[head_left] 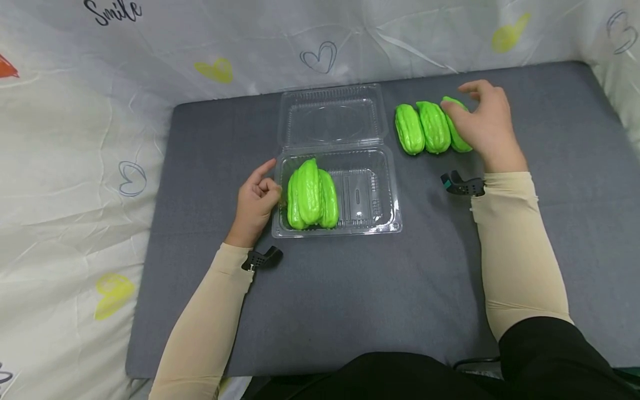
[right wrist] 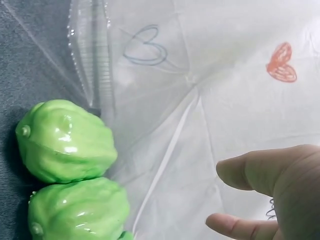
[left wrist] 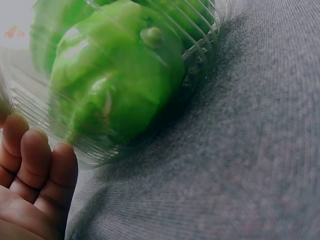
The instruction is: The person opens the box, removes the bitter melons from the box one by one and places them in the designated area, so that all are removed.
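My left hand (head_left: 255, 203) is at the left wall of a clear plastic clamshell box (head_left: 367, 228), its fingers loosely bent. In the left wrist view, the fingertips (left wrist: 35, 142) lie right at the ribbed wall. Inside the box's left half are three glossy green ridged gourds (head_left: 310, 191), the middle one raised above its neighbours. My right hand (head_left: 487, 122) hovers over the rightmost of three more such gourds (head_left: 434, 128), partly hiding it. Thumb and fingers stand apart there. The right wrist view shows two gourds (right wrist: 67, 142) left of the hand, with nothing between its fingers.
The box's lid (head_left: 332, 116) lies folded back toward the rear edge of the grey cloth-covered table (head_left: 370, 300). A white printed sheet (head_left: 320, 33) hangs behind the table and along its left side.
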A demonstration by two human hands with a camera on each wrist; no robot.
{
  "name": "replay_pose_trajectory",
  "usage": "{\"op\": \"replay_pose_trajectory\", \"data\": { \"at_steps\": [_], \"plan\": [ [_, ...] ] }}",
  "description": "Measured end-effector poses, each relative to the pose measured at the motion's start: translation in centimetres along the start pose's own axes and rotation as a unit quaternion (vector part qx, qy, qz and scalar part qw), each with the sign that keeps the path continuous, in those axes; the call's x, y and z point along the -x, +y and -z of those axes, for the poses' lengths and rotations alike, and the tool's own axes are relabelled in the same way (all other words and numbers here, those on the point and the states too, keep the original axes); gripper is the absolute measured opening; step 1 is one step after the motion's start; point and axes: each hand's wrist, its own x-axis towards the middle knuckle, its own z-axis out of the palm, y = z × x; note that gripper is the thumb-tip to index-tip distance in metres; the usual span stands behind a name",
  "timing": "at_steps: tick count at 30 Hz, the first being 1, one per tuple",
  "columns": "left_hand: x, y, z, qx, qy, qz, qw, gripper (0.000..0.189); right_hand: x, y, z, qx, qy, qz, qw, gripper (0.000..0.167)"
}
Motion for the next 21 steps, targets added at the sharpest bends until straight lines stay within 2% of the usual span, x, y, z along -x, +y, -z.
{"op": "replay_pose_trajectory", "data": {
  "at_steps": [13, 21],
  "plan": [
    [0.0, 0.1, -0.1, -0.001, 0.001, 0.002, 1.0, 0.069, 1.0, -1.2, 0.3, -0.01, -0.011, 0.02, 0.9997, 0.069],
    [0.0, 0.1, -0.1, -0.002, 0.001, 0.001, 1.0, 0.068, 1.5, -2.1, -0.2, 0.004, -0.023, 0.031, 0.9992, 0.069]
  ]
}}
